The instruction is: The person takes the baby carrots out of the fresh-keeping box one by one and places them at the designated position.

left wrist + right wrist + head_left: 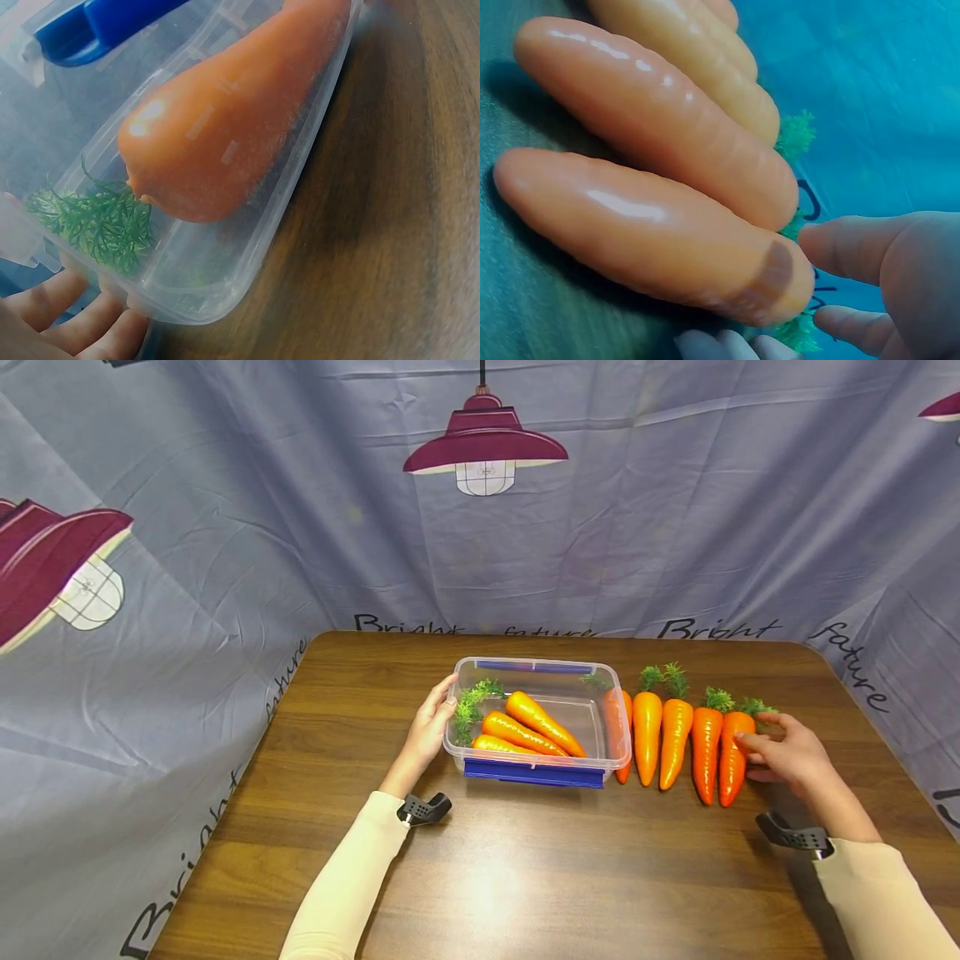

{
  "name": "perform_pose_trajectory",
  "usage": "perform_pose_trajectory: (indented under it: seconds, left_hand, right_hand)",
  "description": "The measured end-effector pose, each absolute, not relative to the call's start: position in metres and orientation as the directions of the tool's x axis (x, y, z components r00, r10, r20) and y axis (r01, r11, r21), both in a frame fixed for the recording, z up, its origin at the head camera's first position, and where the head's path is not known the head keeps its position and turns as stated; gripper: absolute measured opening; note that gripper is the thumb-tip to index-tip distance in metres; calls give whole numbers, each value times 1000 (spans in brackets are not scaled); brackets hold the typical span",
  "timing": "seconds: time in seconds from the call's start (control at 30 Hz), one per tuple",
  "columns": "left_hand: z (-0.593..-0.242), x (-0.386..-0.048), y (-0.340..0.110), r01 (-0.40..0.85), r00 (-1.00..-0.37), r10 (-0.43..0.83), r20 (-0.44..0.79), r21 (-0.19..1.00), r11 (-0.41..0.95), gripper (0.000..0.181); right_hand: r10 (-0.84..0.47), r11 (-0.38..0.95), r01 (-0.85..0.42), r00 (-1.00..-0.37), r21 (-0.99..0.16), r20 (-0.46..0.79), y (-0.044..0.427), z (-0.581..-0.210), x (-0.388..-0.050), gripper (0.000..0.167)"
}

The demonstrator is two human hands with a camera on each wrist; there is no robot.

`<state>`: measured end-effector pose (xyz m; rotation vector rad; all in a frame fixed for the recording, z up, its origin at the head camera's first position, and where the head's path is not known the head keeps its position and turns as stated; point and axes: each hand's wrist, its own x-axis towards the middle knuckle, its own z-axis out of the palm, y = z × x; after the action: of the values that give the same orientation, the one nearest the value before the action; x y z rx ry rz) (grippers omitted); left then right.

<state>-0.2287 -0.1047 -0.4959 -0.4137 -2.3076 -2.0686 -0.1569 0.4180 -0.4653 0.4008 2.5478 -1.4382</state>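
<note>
Clearly, we see two hands at work across the middle of the frame. Our left hand (431, 720) rests its fairly straight fingers against the left end of a clear plastic box (573, 710); the left wrist view shows fingertips on its outer wall. Three carrots (545, 724) lie inside, tops toward the box's left end, while its floor shows along the right half. Just right of the box, five more carrots (677, 737) stand in a row, the first seen partly through the box wall; wood shows between the tapering tips. At the right, our right hand (795, 756) spreads thumb and fingers loosely around the top of the end carrot (731, 762), without a closed grip. We see broad wood of the table (600, 877) between the sleeves (356, 868), and its back edge runs above the box, below the printed cloth (480, 560).
</note>
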Motion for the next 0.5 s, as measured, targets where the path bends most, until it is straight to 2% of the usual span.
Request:
perform_pose_trajectory:
  seconds: [0.3, 0.5]
  left_hand:
    - [-497, -230, -104, 215, -962, 187, 197, 973, 81, 47]
    - [-497, -230, -105, 215, -962, 192, 196, 973, 83, 47]
  right_hand:
    - [197, 594, 293, -956, -749, -218, 414, -438, -162, 79]
    - [139, 674, 187, -982, -715, -126, 388, -408, -177, 76]
